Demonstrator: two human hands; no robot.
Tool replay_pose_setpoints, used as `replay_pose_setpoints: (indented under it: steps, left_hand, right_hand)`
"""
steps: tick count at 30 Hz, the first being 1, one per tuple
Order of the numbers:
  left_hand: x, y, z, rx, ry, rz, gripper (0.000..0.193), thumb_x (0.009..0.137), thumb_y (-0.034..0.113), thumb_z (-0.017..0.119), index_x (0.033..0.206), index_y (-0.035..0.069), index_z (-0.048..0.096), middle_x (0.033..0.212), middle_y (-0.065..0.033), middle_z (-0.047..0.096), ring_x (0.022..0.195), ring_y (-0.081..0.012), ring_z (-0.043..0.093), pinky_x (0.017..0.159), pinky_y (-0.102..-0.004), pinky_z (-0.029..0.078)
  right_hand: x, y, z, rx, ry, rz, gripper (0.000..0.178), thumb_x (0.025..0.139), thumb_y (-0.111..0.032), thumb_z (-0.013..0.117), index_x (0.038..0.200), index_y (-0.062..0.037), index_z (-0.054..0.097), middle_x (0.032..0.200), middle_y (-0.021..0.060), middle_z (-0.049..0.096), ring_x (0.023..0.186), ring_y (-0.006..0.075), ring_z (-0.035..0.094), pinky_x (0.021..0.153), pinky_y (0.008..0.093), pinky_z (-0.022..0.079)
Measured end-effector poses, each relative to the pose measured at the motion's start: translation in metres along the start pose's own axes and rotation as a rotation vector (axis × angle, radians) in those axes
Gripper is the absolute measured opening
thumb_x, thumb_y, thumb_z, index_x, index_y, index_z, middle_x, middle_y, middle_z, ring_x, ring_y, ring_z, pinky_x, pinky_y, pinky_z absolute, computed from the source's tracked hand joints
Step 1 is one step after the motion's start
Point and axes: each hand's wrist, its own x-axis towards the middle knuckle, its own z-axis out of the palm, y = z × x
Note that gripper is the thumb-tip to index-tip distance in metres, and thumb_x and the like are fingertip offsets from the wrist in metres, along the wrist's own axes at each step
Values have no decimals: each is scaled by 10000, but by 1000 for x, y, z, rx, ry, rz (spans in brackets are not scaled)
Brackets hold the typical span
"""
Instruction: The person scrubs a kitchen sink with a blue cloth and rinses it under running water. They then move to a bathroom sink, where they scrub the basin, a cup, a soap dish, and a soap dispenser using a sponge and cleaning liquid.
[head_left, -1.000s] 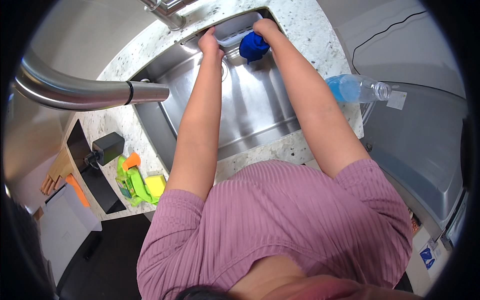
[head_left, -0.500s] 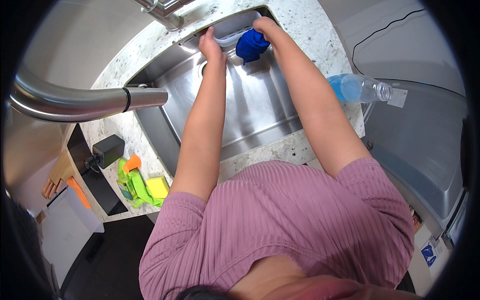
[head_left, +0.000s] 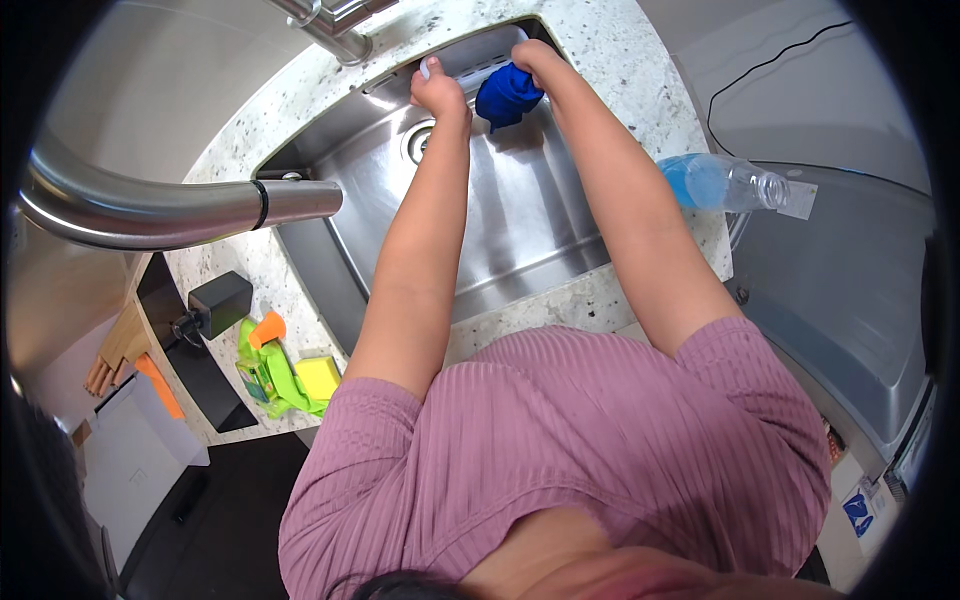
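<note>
Head view: left hand (head_left: pixel 440 93) apparently grips tray (head_left: pixel 485 54), contact part-hidden; right hand (head_left: pixel 537 62) clutches cloth (head_left: pixel 508 97). Tray could tip if left grip slips.

A plain pale wall (head_left: pixel 190 70) stands beyond a curved white countertop (head_left: pixel 630 90) with dark speckles.

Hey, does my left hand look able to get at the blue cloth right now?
Probably yes: the blue cloth in your right hand is near your left hand, with nothing visible between them. The left seems to hold the white slotted tray, though, and would likely have to let go first.
</note>
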Motion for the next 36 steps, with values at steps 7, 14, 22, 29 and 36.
replay_pose_setpoints:
  steps: [7,14,22,29,36]
  left_hand:
    - [-22,11,6,-414,-56,-38,167,886,115,593,991,-16,590,881,-58,620,796,-153,533,767,-315,425]
    - [-15,0,4,52,30,219,182,884,115,583,984,-37,582,918,-84,619,823,-164,525,795,-310,421]
    - [-10,-8,2,110,16,355,195,889,118,565,984,-50,591,913,-112,620,815,-192,524,788,-320,421]
    - [-8,-9,6,132,82,321,141,891,101,557,924,-35,569,880,-96,606,793,-184,510,774,-323,419]
    - [-11,-2,5,23,9,349,95,886,89,564,898,-6,562,870,-58,593,781,-147,496,747,-297,415]
  right_hand:
    - [6,6,-2,55,-4,18,192,738,-66,429,744,28,596,656,165,576,563,244,578,466,384,421]
    - [1,5,2,160,63,49,250,742,-60,469,872,49,653,795,235,654,716,326,675,595,413,515]
    - [-9,2,-3,119,48,35,272,757,-66,474,935,30,657,930,253,648,845,324,673,654,419,519]
    - [-22,-5,-10,98,46,49,285,758,-64,474,958,25,656,950,241,650,848,322,672,661,419,515]
    - [-16,1,-10,84,-17,-17,228,782,-109,397,692,29,553,599,168,519,496,248,502,412,421,355]
